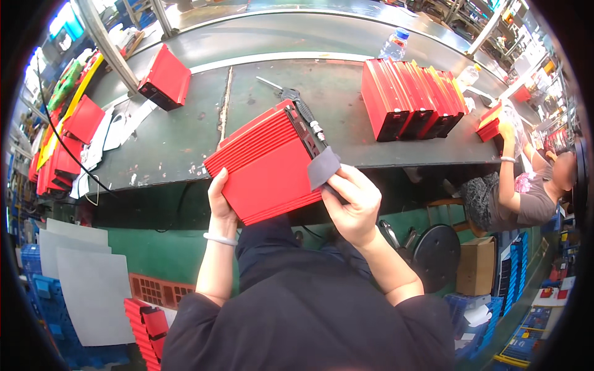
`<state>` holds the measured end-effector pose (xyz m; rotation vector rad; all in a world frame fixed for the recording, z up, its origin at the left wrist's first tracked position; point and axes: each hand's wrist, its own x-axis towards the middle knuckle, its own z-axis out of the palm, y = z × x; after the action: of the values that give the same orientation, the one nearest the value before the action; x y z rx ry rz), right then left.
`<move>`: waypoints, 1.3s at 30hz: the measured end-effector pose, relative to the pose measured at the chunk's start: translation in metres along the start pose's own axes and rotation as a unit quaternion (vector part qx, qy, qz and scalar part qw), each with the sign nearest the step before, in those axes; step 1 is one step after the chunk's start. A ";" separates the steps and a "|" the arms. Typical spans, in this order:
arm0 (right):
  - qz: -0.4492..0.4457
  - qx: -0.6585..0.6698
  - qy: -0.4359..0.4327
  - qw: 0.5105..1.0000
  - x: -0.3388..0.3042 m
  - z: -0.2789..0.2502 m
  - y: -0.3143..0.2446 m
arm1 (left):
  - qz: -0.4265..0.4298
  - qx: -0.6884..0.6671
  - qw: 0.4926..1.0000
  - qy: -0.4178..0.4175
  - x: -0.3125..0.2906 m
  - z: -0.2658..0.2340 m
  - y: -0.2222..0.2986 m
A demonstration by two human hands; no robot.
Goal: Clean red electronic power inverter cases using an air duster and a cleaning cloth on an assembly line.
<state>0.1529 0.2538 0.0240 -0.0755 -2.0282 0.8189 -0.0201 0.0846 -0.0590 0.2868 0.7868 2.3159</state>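
Landmark: the dark green, scuffed flat-topped workbench (334,99). Red, ribbed, rectangular metal-looking box (266,167) is up in both hands at the bench's near edge, tilted; can't tell if its underside touches the bench.

Left hand (221,195): gripping the box at its lower left corner, thumb on the red face, fingers mostly hidden. Pale ring-shaped wristband (220,238) on that wrist.

Right hand (356,204): pinching a dark grey, soft-looking flat piece (324,167) between thumb and fingers. Piece lies against the box's right end, overlapping the red face. Can't tell if those fingers also touch the box.

On the bench, just behind the box: black-bodied, long handheld tool (291,93) with thin metal shank, pointing to the bench's far left.

Bench, right part: tight row of upright red ribbed boxes with black ends (383,93). Clear plastic bottle with blue cap (394,46) stands beyond that row. Bench, left part: single red box with black end (167,77), near white paper sheets (117,130).

At the bench's right end, a co-worker in a grey-brown top (532,198) has one hand at a small red item (489,127); details blurry.

Bench's near side, on the right: black round stool (437,256), brown cardboard carton (476,266).
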 end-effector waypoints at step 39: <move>0.034 0.075 0.010 0.997 0.021 0.010 0.002 | 0.064 0.007 0.998 -0.017 -0.005 -0.010 0.000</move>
<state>0.1324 0.2580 0.0349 -0.0665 -1.9484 1.0069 -0.0202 0.0769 -0.0669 0.3932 0.7895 2.4189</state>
